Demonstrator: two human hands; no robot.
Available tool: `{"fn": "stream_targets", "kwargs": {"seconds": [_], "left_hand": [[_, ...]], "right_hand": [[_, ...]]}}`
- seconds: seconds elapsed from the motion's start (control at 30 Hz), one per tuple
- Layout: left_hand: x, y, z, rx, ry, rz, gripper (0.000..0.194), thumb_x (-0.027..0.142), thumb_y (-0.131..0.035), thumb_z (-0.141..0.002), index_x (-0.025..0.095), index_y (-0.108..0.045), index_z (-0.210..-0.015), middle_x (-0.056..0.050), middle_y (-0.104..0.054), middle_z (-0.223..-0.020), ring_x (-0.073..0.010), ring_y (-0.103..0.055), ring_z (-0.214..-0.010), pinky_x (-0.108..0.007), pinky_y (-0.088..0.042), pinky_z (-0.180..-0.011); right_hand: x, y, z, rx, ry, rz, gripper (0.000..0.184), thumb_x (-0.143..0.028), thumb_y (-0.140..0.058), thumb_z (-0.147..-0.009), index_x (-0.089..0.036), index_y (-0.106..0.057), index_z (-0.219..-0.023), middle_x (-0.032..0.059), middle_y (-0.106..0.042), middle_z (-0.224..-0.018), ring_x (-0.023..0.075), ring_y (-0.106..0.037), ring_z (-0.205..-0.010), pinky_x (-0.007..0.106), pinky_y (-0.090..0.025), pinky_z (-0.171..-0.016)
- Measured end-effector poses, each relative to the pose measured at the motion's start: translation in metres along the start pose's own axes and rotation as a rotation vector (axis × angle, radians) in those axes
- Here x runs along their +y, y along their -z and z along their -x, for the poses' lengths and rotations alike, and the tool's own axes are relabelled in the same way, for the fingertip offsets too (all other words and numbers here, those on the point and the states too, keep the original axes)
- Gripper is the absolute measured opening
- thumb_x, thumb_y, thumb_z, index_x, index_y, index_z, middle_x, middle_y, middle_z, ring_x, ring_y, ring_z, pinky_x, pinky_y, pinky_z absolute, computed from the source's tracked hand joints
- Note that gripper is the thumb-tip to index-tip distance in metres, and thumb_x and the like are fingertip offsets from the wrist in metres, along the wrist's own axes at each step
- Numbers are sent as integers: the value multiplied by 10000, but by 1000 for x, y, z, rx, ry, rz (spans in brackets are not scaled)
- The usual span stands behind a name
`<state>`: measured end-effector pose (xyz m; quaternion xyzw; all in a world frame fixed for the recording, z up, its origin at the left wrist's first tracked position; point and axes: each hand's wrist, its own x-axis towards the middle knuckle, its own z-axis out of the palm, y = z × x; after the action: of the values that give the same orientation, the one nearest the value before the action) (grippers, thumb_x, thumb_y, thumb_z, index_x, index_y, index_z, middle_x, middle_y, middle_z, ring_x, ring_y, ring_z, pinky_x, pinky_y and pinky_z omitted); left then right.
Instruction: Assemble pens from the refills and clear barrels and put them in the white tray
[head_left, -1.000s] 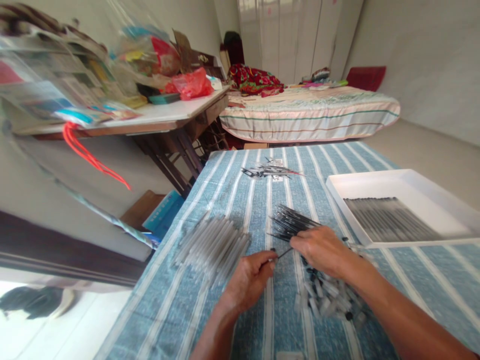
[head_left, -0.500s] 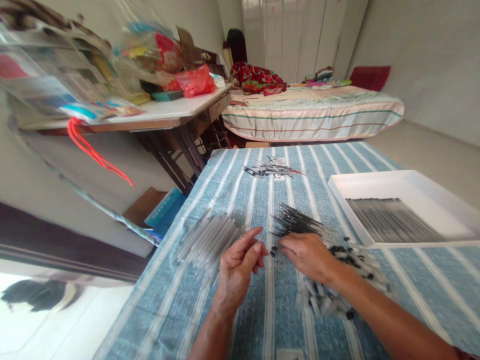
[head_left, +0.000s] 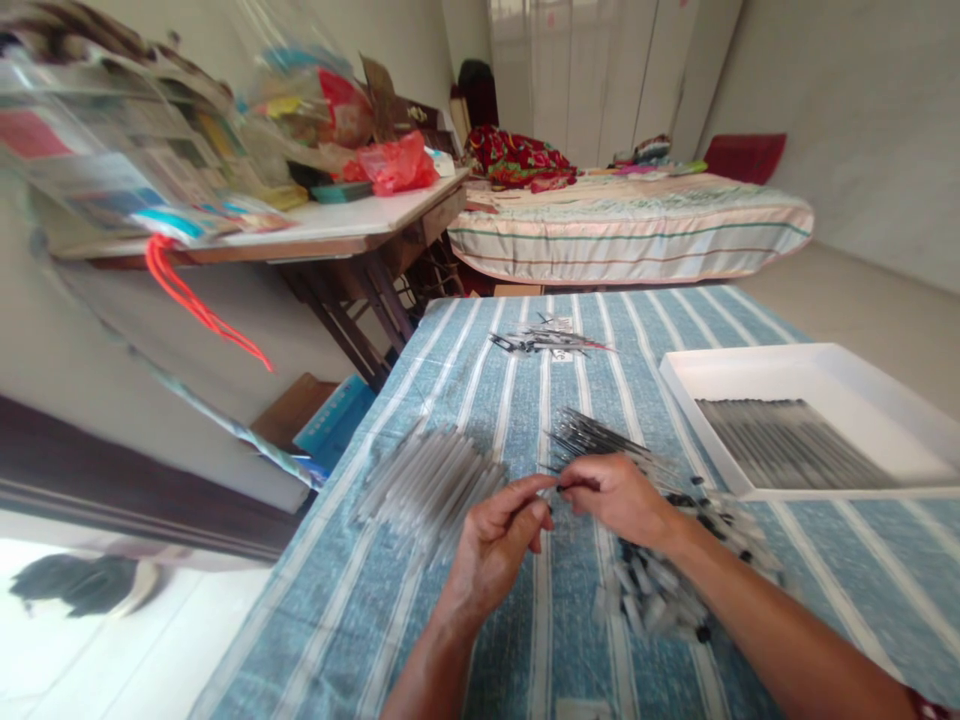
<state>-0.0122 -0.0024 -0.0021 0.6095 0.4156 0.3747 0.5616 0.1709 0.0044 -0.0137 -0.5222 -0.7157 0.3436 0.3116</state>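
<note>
My left hand (head_left: 499,545) is closed in a pinch, its index fingertip meeting my right fingers; what it grips is mostly hidden. My right hand (head_left: 619,500) pinches a small black plug (head_left: 560,488) at the left fingertips. Just left of my hands lies a pile of translucent pen barrels (head_left: 431,485). Thin black pen refills (head_left: 596,435) lie in a bundle behind my right hand. Under and beside my right forearm spreads a heap of clear pen caps (head_left: 649,590) mixed with black bits.
A white tray (head_left: 780,370) at the right holds a row of assembled pens (head_left: 795,445). Farther back on the striped cloth (head_left: 510,640) lies a small pile of loose pen parts (head_left: 544,340). A cluttered side table (head_left: 330,225) stands left; a bed (head_left: 630,230) is behind.
My right hand has come up from the loose black plugs on the cloth with one in its fingers. My left hand has moved right, and the fingertips now meet.
</note>
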Motion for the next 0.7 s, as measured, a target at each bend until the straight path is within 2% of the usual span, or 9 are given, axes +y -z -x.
{"fn": "stream_targets", "kwargs": {"seconds": [0.07, 0.17, 0.33, 0.7], "left_hand": [[0, 0, 0, 0, 8, -12, 315, 301, -562, -795, 158, -649, -1062, -8, -597, -637, -76, -462, -478, -184, -354, -417], [0, -1, -1, -4, 5, -26, 317, 290, -560, -793, 154, -645, -1066, -5, -591, -636, -76, -459, -476, -184, -360, -420], [-1, -2, -2, -9, -7, -50, 282, 246, -561, -786, 145, -650, -1034, 6, -586, -634, -76, -471, -483, -202, -409, -482], [-4, -3, -2, -66, -20, -121, 250, 258, -533, -806, 151, -641, -1005, 9, -570, -646, -86, -470, -505, -206, -418, -491]], "right_hand": [[-1, 9, 2, 9, -51, -271, 87, -200, -565, -775, -152, -637, -759, -19, -608, -606, 110, -595, -571, 200, -457, -545], [-4, 18, 4, 38, 3, -427, 103, -245, -618, -748, -146, -648, -752, 5, -625, -694, 112, -607, -592, 214, -479, -562], [-7, 18, 6, 42, 119, -443, 130, -262, -608, -775, -147, -667, -776, 36, -629, -768, 102, -596, -601, 214, -489, -571], [-7, 14, 6, 38, 180, -386, 129, -248, -601, -785, -149, -683, -783, 34, -631, -755, 93, -579, -590, 205, -485, -551]]}}
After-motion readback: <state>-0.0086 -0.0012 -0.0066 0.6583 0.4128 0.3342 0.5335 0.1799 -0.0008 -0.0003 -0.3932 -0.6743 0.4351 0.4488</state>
